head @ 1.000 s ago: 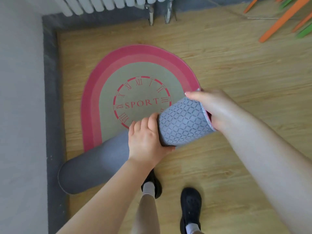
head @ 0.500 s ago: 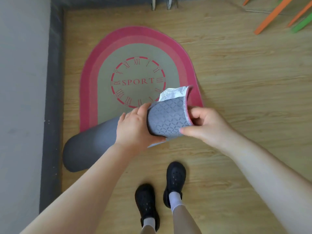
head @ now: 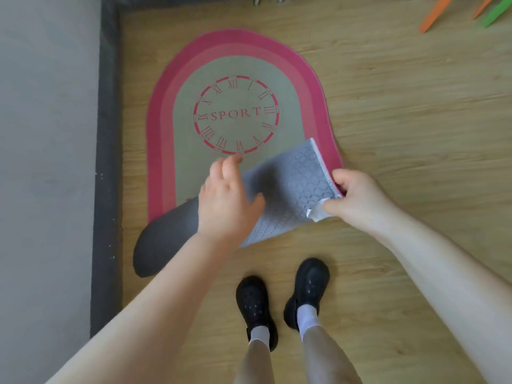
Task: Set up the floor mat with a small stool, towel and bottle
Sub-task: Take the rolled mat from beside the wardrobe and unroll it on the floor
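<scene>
A pink and grey oval floor mat [head: 235, 65] printed with a clock face and the word SPORT lies on the wooden floor. Its near end is folded back, so the grey patterned underside [head: 288, 187] faces up. My right hand [head: 357, 198] pinches the folded edge and the white label at its corner. My left hand [head: 224, 200] rests over the fold with its fingers spread and relaxed, touching the mat. No stool, towel or bottle is in view.
A grey wall [head: 47, 162] with a dark skirting strip [head: 108, 134] runs along the left. Orange and green rods [head: 437, 15] lie at the top right. My two black shoes [head: 282, 295] stand on the floor just before the mat.
The rolled near end has been opened out flatter. My left hand has let go of the roll and now lies spread on it. My right hand moved right, pulling the edge.
</scene>
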